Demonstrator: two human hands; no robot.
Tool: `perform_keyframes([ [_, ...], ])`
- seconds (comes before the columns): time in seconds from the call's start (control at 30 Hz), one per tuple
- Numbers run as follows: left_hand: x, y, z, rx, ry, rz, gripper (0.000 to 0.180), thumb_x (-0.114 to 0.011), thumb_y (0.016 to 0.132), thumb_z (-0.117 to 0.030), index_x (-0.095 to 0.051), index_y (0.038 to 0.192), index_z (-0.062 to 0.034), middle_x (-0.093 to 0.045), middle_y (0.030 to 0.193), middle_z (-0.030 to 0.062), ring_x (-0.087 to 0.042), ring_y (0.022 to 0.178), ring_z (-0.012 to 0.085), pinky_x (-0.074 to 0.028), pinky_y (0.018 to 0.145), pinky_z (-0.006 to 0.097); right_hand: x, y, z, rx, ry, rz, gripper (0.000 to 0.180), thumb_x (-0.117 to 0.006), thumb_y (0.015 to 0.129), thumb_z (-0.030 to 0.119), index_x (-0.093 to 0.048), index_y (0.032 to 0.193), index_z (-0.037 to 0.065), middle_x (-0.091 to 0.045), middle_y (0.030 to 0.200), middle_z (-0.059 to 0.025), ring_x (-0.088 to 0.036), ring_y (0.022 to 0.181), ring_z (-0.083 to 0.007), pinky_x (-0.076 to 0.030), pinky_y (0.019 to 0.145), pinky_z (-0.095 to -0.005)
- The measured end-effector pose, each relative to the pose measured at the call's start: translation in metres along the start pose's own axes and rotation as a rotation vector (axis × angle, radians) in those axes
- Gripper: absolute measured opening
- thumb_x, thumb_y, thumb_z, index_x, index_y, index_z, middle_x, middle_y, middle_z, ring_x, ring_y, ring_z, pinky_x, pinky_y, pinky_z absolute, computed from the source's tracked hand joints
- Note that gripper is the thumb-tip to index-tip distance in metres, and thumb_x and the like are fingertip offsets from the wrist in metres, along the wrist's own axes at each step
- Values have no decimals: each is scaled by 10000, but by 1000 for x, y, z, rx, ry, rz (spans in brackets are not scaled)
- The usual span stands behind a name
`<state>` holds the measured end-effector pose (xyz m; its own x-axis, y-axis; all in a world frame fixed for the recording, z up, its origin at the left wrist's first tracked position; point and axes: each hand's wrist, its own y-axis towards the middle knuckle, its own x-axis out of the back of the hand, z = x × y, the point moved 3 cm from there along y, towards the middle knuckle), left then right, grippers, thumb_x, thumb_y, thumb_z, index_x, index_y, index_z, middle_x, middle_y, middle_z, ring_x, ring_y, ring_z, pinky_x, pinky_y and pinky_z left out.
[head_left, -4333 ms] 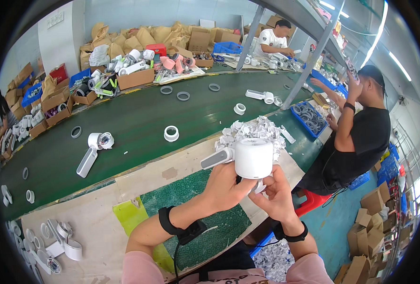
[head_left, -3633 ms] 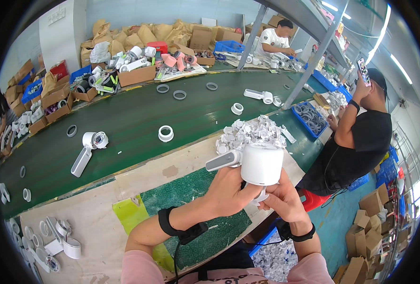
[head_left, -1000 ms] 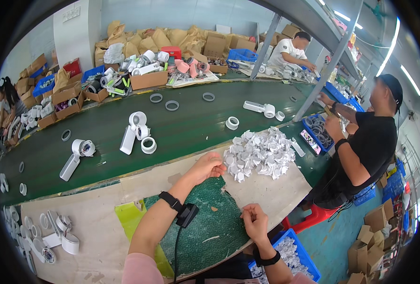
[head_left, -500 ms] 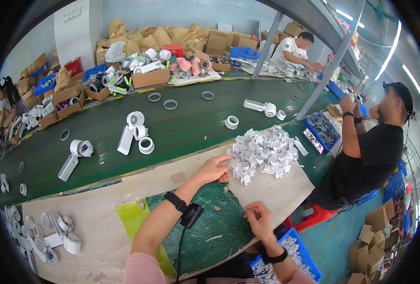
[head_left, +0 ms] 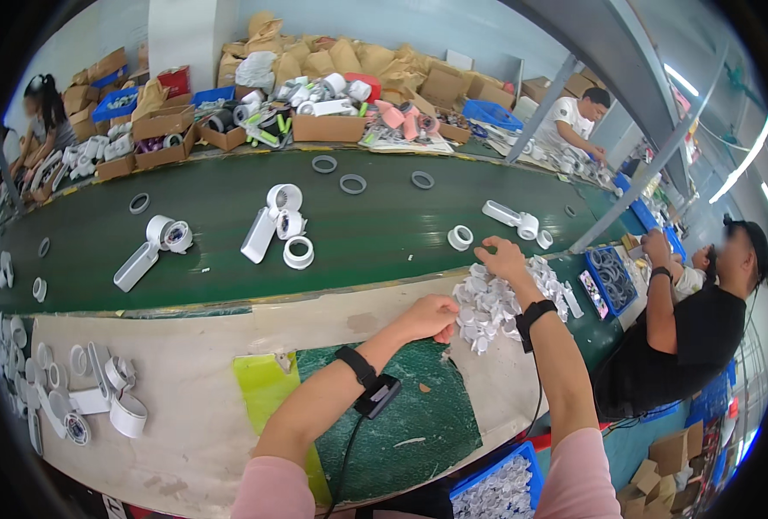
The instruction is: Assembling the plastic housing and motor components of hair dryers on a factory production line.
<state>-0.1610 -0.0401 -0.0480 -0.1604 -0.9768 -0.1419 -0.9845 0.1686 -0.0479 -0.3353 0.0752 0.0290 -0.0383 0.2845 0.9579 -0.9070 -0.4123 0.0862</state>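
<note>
A heap of small white plastic parts (head_left: 498,298) lies on the pale bench top at my right. My left hand (head_left: 427,317) rests at the heap's near left edge, fingers curled into the parts; whether it grips one I cannot tell. My right hand (head_left: 501,258) reaches over the heap's far side, fingers spread down on the top parts by the belt's edge. Both wrists wear black bands. A white handheld fan with a ring beside it (head_left: 276,229) lies on the green belt (head_left: 228,259).
More white fan parts (head_left: 146,249) and rings ride the belt. A pile of white parts (head_left: 81,402) sits at my left on the bench. A person in black (head_left: 695,320) works at my right beside a blue tray (head_left: 611,278). Cardboard boxes (head_left: 328,125) line the far side.
The white fan I held in both hands earlier is gone from them and now lies on the belt. Both hands have since moved to the heap, the right coming up from below the bench.
</note>
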Motion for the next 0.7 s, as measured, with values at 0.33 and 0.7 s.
perform_keyframes([
  [0.33,4,-1,0,-11,10,-12,223,-502,882,-84,-527,1043,68,-620,726,138,-639,564,198,-515,483,292,-9,1,7,-38,-263,218,515,-654,676,490,-667,1029,116,-652,1082,-98,-587,1054,-302,-238,1003,-611],
  [0.7,4,0,3,-6,0,-8,213,-517,882,-107,-539,1032,43,-627,742,135,-649,582,207,-523,495,289,10,-14,6,-15,-351,352,416,-676,661,475,-706,890,129,-664,1042,-116,-592,1039,-319,-153,1017,-664],
])
